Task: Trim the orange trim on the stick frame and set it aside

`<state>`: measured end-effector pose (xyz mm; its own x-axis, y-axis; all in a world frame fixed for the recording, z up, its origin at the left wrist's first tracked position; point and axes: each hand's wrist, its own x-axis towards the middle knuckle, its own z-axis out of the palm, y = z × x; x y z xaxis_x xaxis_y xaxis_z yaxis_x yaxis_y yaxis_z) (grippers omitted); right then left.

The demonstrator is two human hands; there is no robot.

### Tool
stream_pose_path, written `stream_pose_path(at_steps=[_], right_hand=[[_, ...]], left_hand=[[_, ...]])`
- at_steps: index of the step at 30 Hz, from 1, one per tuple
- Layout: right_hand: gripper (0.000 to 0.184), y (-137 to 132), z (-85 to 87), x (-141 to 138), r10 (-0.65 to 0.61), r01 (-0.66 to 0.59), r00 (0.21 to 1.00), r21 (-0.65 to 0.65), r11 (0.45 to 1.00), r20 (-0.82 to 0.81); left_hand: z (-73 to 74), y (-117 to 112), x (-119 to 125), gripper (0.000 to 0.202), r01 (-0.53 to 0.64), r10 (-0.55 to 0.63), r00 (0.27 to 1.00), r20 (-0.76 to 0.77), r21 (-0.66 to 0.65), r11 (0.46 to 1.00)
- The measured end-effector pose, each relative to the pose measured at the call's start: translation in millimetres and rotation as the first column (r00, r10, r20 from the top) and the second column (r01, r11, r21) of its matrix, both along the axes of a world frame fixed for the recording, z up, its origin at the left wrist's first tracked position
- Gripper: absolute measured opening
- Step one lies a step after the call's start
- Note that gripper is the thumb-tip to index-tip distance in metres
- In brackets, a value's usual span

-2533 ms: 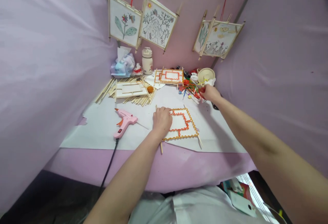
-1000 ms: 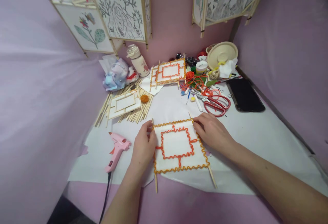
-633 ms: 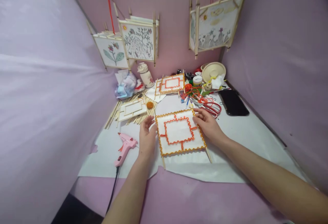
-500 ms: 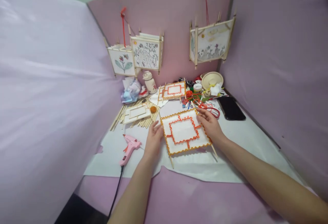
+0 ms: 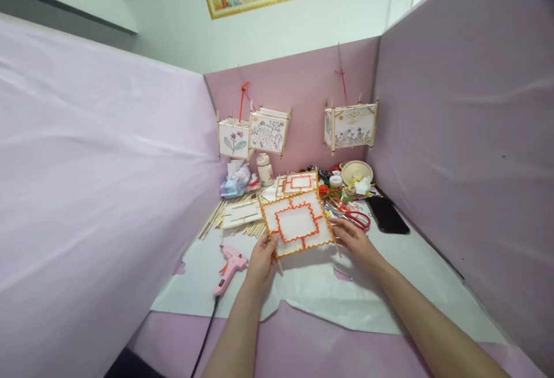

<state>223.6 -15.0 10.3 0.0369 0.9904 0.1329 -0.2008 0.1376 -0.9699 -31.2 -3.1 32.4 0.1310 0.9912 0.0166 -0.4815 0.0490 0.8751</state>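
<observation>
Hands grip one framed paper panel (image 5: 296, 223) between them, tilted up off the counter (image 5: 389, 285) with its far edge raised. The left hand (image 5: 262, 258) pinches the panel's near left corner, fingers closed on the stick frame; the right hand (image 5: 355, 240) holds the near right corner, fingers curled around the edge. The panel is white paper on thin wooden sticks, edged with wavy orange cord and bearing a red cord rectangle in its middle.

A pink hot glue gun (image 5: 230, 266) lies on the white paper sheet (image 5: 311, 291) just left of the left hand, its black cable (image 5: 203, 343) trailing off the near edge. Behind the panel lies a second, smaller decorated panel (image 5: 299, 182). A heap of wooden sticks (image 5: 234, 219) with a plain frame on it sits to the far left, red-handled scissors (image 5: 352, 217) and a black phone (image 5: 386, 215) to the right. A cream bowl (image 5: 356, 171) and a small bottle (image 5: 264, 169) stand near the back wall, where two paper lanterns (image 5: 253, 134) and (image 5: 350, 126) hang on red strings.
</observation>
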Motion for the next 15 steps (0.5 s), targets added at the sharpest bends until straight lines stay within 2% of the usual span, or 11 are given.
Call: stream_pose_path(at_steps=[6, 8, 11, 13, 15], right_hand=[[0.041, -1.5, -1.7, -8.7, 0.015, -0.019, 0.989, 0.029, 0.999, 0.148], [0.042, -0.6, -2.5, -12.1, -0.029, 0.029, 0.99, 0.009, 1.0, 0.135], [0.047, 1.1, -4.1, -12.5, -0.105, 0.106, 0.994, -0.028, 0.994, 0.026], [0.048, 3.3, -5.9, -9.1, -0.164, 0.161, 0.984, -0.039, 0.986, -0.071], [0.046, 6.2, -8.3, -3.6, -0.226, 0.222, 0.963, -0.037, 0.974, -0.148]], left_hand=[[-3.0, 2.9, -4.8, 0.045, -0.024, 0.023, 1.0, 0.009, 0.07, 0.997], [-5.8, 3.9, -4.6, 0.044, -0.01, 0.013, 1.0, -0.027, 0.095, 0.995], [-11.0, 7.5, -6.2, 0.045, 0.024, -0.008, 0.988, -0.153, 0.106, 0.994], [-13.9, 11.0, -9.4, 0.046, -0.029, 0.056, 0.967, -0.249, 0.112, 0.993], [-15.7, 14.2, -13.9, 0.042, -0.166, 0.205, 0.921, -0.332, 0.142, 0.976]])
